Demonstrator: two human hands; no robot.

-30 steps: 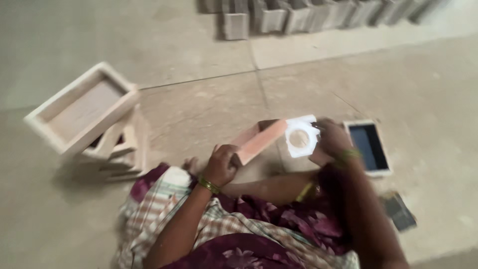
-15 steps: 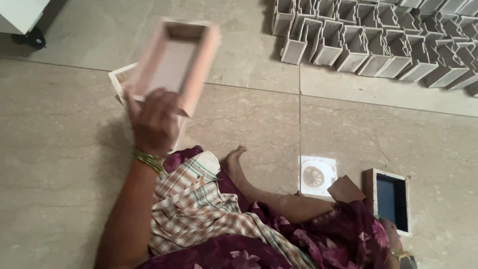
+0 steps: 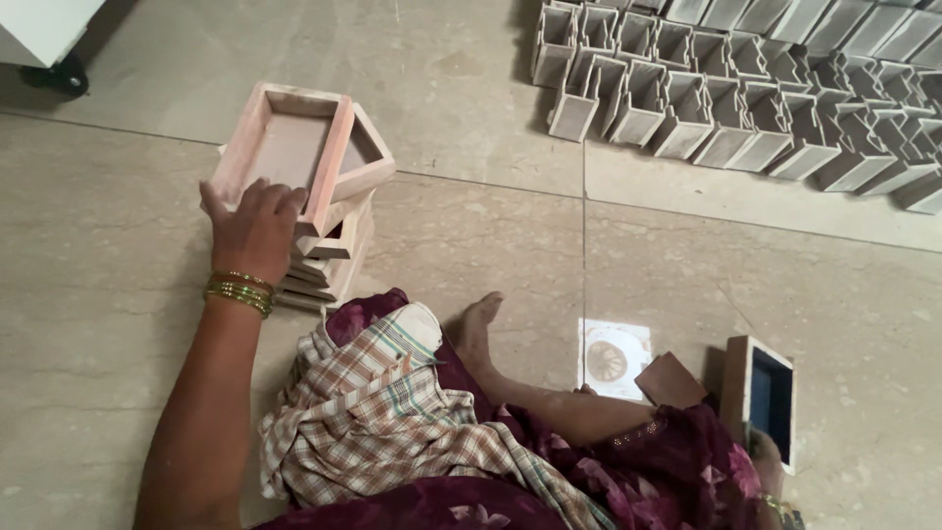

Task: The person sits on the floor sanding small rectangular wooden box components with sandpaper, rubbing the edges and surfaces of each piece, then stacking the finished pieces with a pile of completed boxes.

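Left hand (image 3: 257,228) gripped the near edge of pink tray (image 3: 285,157), which sat atop stack (image 3: 329,257), upper left of frame. Right hand (image 3: 768,469) at lower right edge beside box (image 3: 763,400); grip unclear.

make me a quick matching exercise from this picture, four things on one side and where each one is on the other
Things:
1. left hand
2. rows of open boxes
3. white square with a round design
4. box with a dark blue lining

Places:
A. flat on the floor beside the foot
B. far right, near the lower edge
C. resting on the top pink tray of the stack
D. along the top right of the floor

Pairs: 1-C, 2-D, 3-A, 4-B
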